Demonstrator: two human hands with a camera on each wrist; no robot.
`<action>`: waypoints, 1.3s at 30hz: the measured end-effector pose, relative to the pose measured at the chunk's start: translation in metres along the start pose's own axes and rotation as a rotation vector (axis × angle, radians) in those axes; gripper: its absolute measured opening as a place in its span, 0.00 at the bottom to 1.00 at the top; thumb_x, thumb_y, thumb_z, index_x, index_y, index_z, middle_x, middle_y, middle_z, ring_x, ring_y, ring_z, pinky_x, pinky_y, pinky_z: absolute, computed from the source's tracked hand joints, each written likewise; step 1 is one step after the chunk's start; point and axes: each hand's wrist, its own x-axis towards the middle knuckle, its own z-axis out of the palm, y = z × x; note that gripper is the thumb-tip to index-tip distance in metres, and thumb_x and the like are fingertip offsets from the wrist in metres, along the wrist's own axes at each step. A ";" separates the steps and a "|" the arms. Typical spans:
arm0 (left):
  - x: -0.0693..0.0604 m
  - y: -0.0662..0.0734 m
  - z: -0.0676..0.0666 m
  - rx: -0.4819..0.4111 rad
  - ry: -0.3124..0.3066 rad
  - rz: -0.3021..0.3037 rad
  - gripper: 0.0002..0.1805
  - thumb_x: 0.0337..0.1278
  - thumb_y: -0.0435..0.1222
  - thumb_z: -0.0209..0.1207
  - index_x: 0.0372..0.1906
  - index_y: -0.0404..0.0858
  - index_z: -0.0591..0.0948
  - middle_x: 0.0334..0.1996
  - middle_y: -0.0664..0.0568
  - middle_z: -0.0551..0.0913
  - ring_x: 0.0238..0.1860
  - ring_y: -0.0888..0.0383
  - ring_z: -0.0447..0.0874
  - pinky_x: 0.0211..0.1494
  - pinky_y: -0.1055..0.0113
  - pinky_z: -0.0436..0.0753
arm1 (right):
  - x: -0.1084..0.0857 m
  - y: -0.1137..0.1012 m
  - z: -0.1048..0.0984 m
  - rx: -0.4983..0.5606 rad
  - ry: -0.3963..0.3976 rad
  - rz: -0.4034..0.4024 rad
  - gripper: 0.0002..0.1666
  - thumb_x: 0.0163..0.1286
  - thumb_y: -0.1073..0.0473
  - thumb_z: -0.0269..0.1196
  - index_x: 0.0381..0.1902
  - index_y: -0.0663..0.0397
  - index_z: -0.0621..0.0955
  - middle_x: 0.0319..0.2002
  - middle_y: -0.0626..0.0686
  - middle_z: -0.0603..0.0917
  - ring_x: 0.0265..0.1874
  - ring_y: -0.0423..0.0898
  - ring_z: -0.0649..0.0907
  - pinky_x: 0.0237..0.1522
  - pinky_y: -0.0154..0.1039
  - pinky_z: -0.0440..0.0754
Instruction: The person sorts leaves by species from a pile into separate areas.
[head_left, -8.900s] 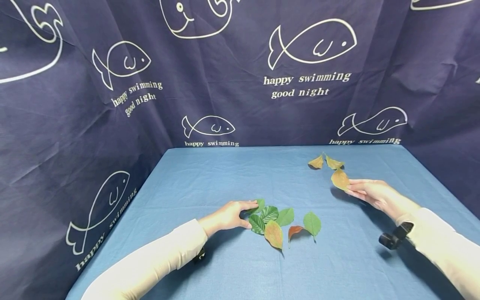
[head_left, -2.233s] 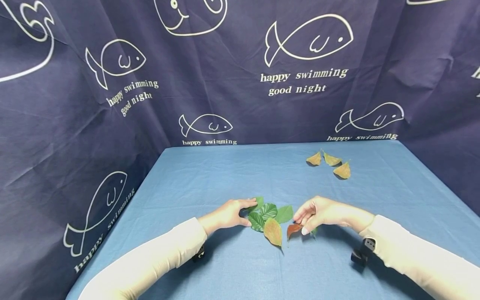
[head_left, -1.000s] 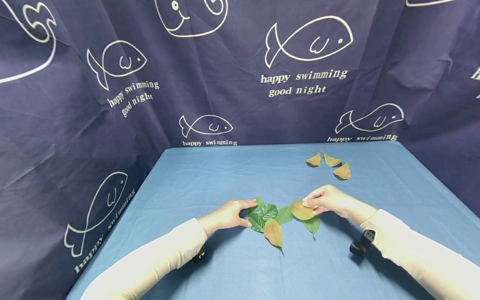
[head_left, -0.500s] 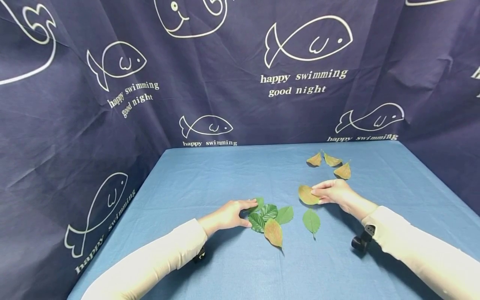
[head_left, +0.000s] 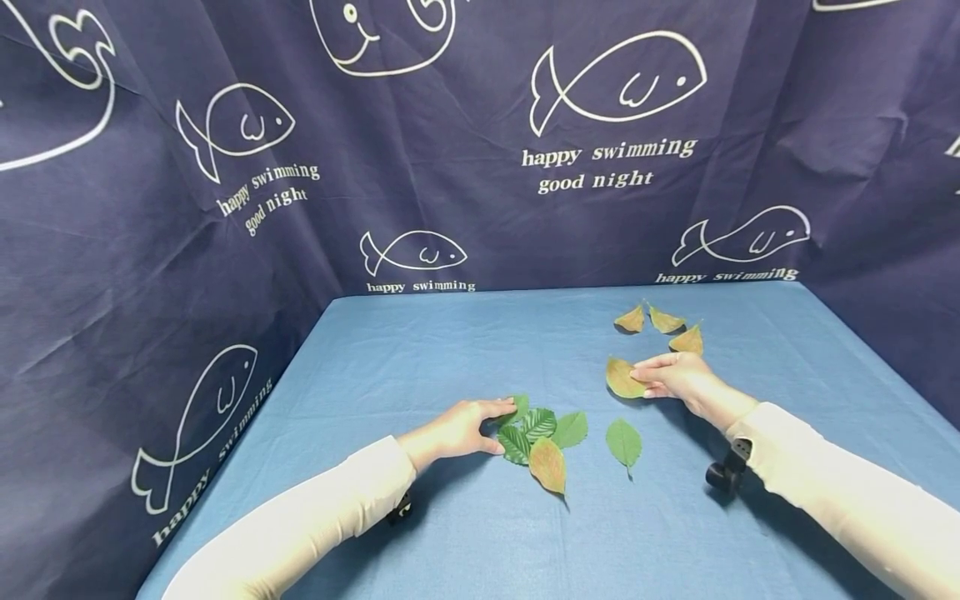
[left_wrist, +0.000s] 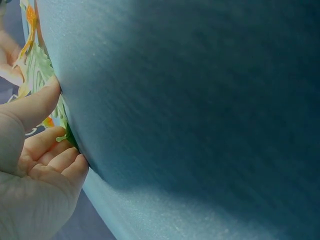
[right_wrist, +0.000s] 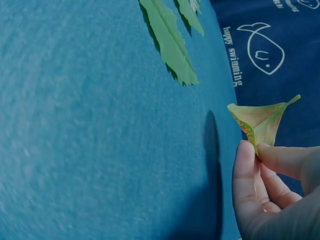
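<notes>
Yellow leaf (head_left: 621, 379), broad and curved, flushed reddish brown, its short stalk showing in the right wrist view, is held above the table (head_left: 420, 350), right of the middle. Of the hands, the right hand (head_left: 686, 382) pinches its edge between thumb and fingers; the left hand (head_left: 457, 429), thumb and fingers apart, touches the clustered green leaves (head_left: 538, 423). A second ago it overlapped the lone green leaf (head_left: 623, 440); now it is clear, nearer the far edge.
</notes>
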 end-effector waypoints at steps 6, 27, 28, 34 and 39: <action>0.000 0.001 0.000 -0.006 -0.002 0.002 0.38 0.52 0.38 0.69 0.70 0.41 0.69 0.73 0.52 0.64 0.74 0.51 0.60 0.75 0.51 0.60 | 0.001 -0.001 -0.003 -0.019 -0.005 0.014 0.20 0.66 0.67 0.62 0.53 0.77 0.77 0.28 0.39 0.86 0.26 0.33 0.84 0.36 0.31 0.86; 0.002 0.000 0.001 0.001 0.002 -0.001 0.39 0.52 0.37 0.69 0.70 0.42 0.69 0.73 0.53 0.64 0.74 0.50 0.60 0.76 0.52 0.60 | 0.006 -0.006 -0.010 -0.003 0.032 -0.004 0.10 0.65 0.68 0.63 0.44 0.66 0.83 0.26 0.39 0.86 0.25 0.34 0.85 0.37 0.31 0.86; 0.001 0.000 0.001 0.000 0.002 -0.002 0.39 0.52 0.37 0.69 0.70 0.42 0.69 0.73 0.53 0.64 0.74 0.50 0.60 0.76 0.52 0.60 | 0.006 -0.006 -0.011 -0.002 0.031 -0.010 0.07 0.65 0.68 0.63 0.41 0.62 0.84 0.26 0.39 0.86 0.25 0.34 0.85 0.37 0.31 0.86; 0.001 0.001 0.002 0.001 0.002 -0.007 0.39 0.52 0.37 0.69 0.70 0.42 0.69 0.73 0.53 0.64 0.74 0.50 0.60 0.76 0.51 0.59 | 0.009 -0.012 -0.015 -0.008 0.031 -0.030 0.05 0.65 0.68 0.62 0.36 0.58 0.84 0.26 0.40 0.86 0.25 0.35 0.85 0.36 0.32 0.87; 0.002 0.002 0.000 0.006 -0.006 -0.012 0.39 0.52 0.37 0.69 0.71 0.42 0.68 0.73 0.53 0.63 0.74 0.50 0.59 0.76 0.50 0.58 | 0.011 -0.022 -0.019 -0.017 0.043 -0.024 0.07 0.65 0.68 0.63 0.41 0.63 0.83 0.25 0.40 0.86 0.25 0.34 0.85 0.36 0.32 0.87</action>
